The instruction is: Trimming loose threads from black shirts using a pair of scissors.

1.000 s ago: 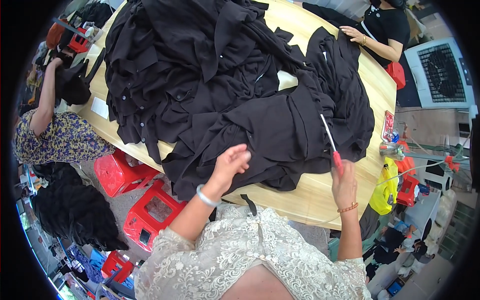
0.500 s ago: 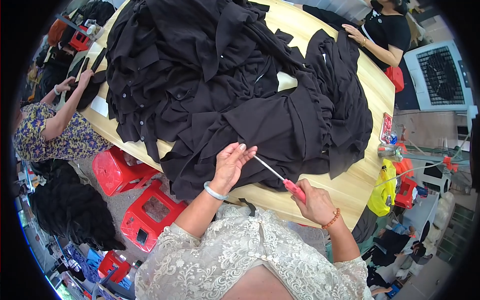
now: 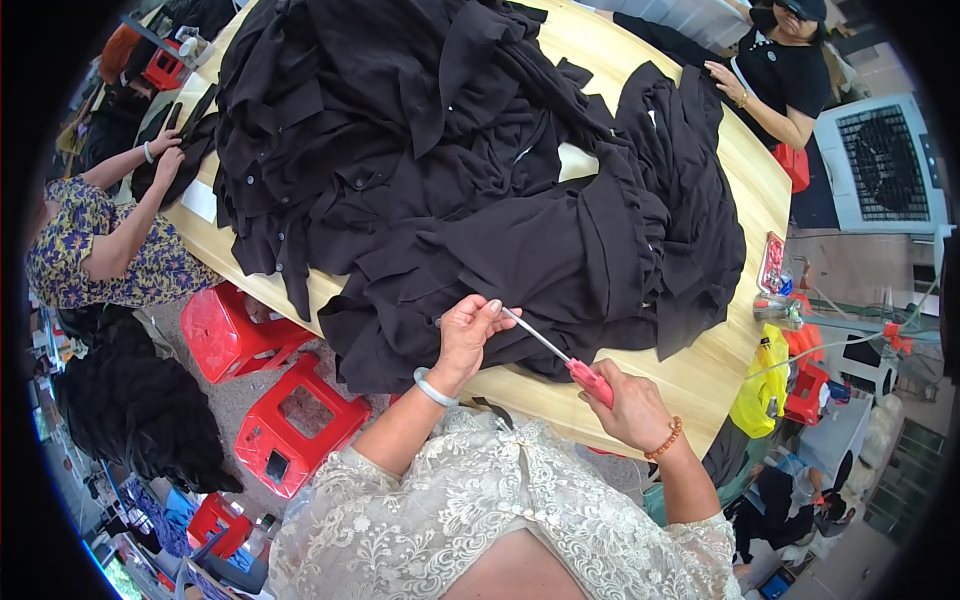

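Observation:
My right hand [image 3: 632, 408] is wrapped round the red handle of a screwdriver [image 3: 545, 342] with a thin metal shaft. The shaft slants up and left toward my left hand [image 3: 470, 335], whose thumb and fingers close at its tip. Whether a small piece sits between those fingertips is too small to tell. Just beyond both hands lies a black garment [image 3: 530, 250] with a gathered edge on its right. It is the near part of a big heap of black clothes [image 3: 340, 110], some with buttons.
The clothes lie on a wood-grain table [image 3: 700, 390]. To the left stand red stools [image 3: 300, 425], one with a phone on it, and a dark pile [image 3: 130, 420]. A person in a flowered top [image 3: 110, 240] works at the left edge; a person in black [image 3: 780, 75] touches cloth at the far right.
My left hand has shifted slightly down and to the right, with its fingers more closed at the screwdriver's tip. The right hand has barely moved. The view has shifted slightly.

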Motion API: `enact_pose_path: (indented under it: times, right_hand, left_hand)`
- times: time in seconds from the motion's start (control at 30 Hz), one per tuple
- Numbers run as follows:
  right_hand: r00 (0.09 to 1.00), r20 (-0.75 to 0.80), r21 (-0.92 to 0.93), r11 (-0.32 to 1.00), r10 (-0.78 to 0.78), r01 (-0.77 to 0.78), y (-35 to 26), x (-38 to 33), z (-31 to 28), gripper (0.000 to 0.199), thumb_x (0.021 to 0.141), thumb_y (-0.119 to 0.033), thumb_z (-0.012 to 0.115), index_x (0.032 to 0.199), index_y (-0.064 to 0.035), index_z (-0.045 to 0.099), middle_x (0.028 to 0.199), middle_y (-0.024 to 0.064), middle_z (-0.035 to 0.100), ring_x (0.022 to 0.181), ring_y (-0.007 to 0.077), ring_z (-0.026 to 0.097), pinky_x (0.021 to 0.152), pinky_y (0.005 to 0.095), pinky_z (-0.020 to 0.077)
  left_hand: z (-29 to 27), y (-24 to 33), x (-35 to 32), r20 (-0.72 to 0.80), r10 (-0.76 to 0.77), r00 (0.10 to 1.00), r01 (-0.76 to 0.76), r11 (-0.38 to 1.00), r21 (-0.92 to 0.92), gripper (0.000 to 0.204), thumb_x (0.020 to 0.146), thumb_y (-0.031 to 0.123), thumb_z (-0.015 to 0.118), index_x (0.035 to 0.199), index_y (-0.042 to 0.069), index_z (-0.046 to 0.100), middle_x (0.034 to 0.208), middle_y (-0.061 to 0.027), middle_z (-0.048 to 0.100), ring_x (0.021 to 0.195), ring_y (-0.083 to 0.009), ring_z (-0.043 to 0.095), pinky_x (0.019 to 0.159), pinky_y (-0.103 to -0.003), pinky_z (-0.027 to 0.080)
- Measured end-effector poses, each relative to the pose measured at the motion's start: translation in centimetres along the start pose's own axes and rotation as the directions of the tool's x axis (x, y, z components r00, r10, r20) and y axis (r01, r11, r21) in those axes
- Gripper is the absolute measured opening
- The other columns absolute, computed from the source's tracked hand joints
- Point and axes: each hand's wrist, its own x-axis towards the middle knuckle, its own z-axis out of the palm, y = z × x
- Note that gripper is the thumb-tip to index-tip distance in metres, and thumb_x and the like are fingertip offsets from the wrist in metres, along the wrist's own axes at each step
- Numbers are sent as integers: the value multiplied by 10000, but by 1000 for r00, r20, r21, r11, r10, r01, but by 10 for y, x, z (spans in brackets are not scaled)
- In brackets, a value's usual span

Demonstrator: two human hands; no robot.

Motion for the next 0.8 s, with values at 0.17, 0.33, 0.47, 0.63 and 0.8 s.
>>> enact_pose_path:
  times: [0.17,0.33,0.47,0.63,0.8]
  right_hand:
    - [997,-71,104,995,3,5,7,-1,10,262,841,-163,646,1046,-69,513,818,129,634,773,325,633,684,418,482]
    - [994,-104,101,995,23,-12,11,-2,15,234,844,-136,646,1019,-43,522,848,148,639,792,336,632,692,402,483]
    - [991,-134,104,995,0,14,15,-3,17,226,846,-143,633,1032,-69,528,797,127,621,770,323,622,682,420,478]
    - [995,-97,83,996,-20,28,14,-2,20,223,842,-146,629,1036,-77,543,803,129,623,781,317,624,690,417,484]
    - [998,0,29,998,-58,58,11,-2,19,222,837,-151,630,1024,-70,540,790,147,631,765,324,636,674,416,491]
  left_hand:
    - [11,30,0,329,290,899,-336,-29,942,242,741,186,741,891,53,607,657,-47,542,730,-226,485,675,-365,381]
    - [-12,56,0,270,68,960,-268,-44,962,222,690,192,770,803,45,647,789,-81,614,854,-253,516,797,-377,379]
    - [-18,68,-11,206,-41,978,-175,387,905,249,723,131,747,869,-32,628,769,-94,599,751,-228,581,709,-310,454]
    - [-28,53,-27,86,-19,996,-62,542,838,206,726,64,726,873,-44,630,785,-81,603,731,-162,578,688,-272,445]
    - [-28,45,-33,141,146,979,-196,496,846,152,719,21,698,833,-45,621,770,-87,590,719,-164,572,680,-258,438]
